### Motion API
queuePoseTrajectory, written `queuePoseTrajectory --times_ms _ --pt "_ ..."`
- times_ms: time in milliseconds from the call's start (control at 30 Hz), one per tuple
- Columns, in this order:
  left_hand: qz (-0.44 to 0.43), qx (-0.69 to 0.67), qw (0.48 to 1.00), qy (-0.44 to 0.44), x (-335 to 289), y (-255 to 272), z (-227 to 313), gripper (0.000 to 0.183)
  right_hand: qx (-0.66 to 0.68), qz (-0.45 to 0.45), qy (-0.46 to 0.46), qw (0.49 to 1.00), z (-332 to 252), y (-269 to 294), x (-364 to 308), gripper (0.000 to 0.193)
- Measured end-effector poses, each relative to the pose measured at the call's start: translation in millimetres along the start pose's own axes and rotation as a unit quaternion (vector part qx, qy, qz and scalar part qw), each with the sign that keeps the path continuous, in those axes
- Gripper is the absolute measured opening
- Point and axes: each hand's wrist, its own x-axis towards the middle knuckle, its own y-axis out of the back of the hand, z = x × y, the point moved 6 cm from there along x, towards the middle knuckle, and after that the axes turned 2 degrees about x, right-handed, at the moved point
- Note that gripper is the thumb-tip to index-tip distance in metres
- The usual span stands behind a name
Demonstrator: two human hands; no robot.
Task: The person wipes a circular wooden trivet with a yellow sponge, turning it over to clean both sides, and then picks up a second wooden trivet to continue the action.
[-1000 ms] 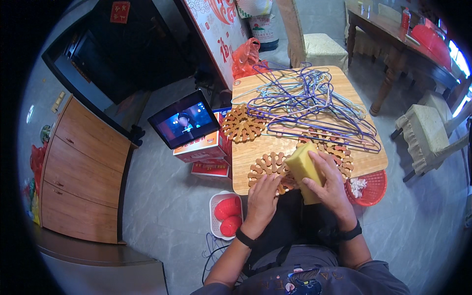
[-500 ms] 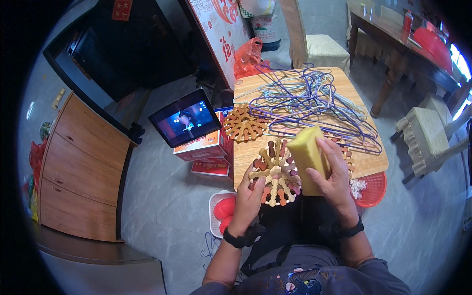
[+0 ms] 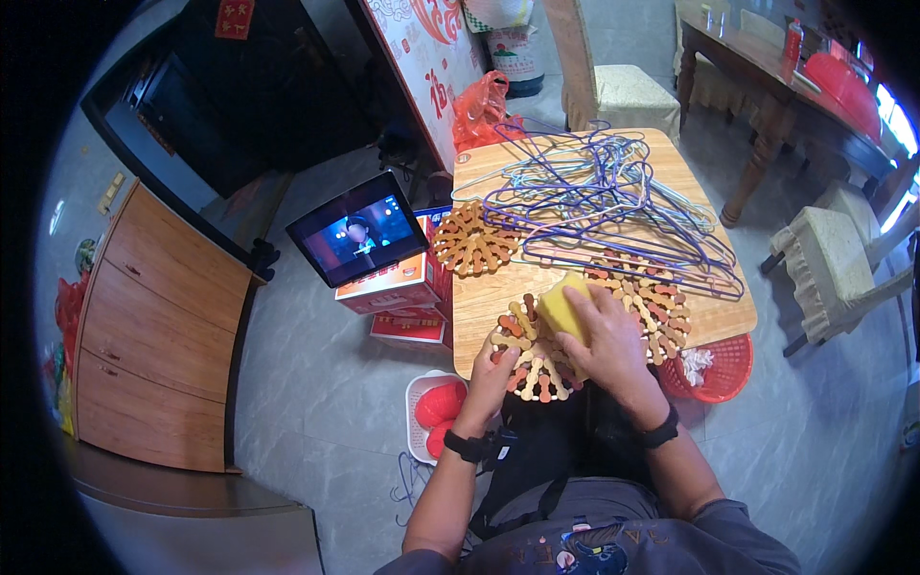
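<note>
My left hand (image 3: 488, 379) grips the left edge of a round wooden trivet (image 3: 539, 377) made of small bone-shaped pieces in pale and reddish browns. It is held at the near edge of the small table. A yellow sponge (image 3: 563, 309) is in my right hand (image 3: 613, 343), lying against the trivet's upper right part and covering some of it. A second trivet (image 3: 663, 311) of the same kind lies on the table beyond my right hand, partly under the hangers. Another brown trivet (image 3: 476, 240) lies at the table's left edge.
A tangled heap of purple and pale green hangers (image 3: 613, 206) covers the far part of the wooden table (image 3: 484, 299). A tablet (image 3: 359, 230) stands on boxes (image 3: 388, 287) to the left. Below are a red basket (image 3: 733, 369) and a white basket (image 3: 418, 443). A chair (image 3: 632, 96) stands behind.
My right hand has brought the sponge down and left from upright beside the trivet onto it. The trivet lying at the right now shows more. My left hand keeps its grip.
</note>
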Motion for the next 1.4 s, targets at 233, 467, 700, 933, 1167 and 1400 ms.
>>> queuePoseTrajectory --times_ms 233,467,700,933,1167,1400 --pt "0.018 -0.018 0.999 -0.021 3.0 5.3 -9.6 0.038 -0.029 -0.096 0.065 0.993 -28.1 -8.6 -18.0 0.047" --pt "0.018 -0.040 0.999 -0.008 3.0 2.4 -9.8 0.037 0.011 -0.187 0.087 0.978 -28.2 12.4 -34.3 0.051" --pt "0.003 -0.031 0.999 -0.008 1.3 -1.1 -3.1 0.041 -0.002 -0.029 0.017 0.999 -8.1 8.4 0.0 0.045" --pt "0.028 0.035 0.998 -0.039 2.9 1.5 -3.4 0.039 -0.004 -0.149 0.018 0.989 -23.5 -21.1 -6.2 0.057" --pt "0.041 0.045 0.997 0.049 0.9 9.2 -18.9 0.033 0.029 -0.239 0.060 0.969 -33.3 0.8 -34.7 0.059" --pt "0.037 0.019 0.999 -0.027 4.3 2.1 -8.2 0.033 0.034 -0.122 0.043 0.991 -9.9 13.9 -26.5 0.055"
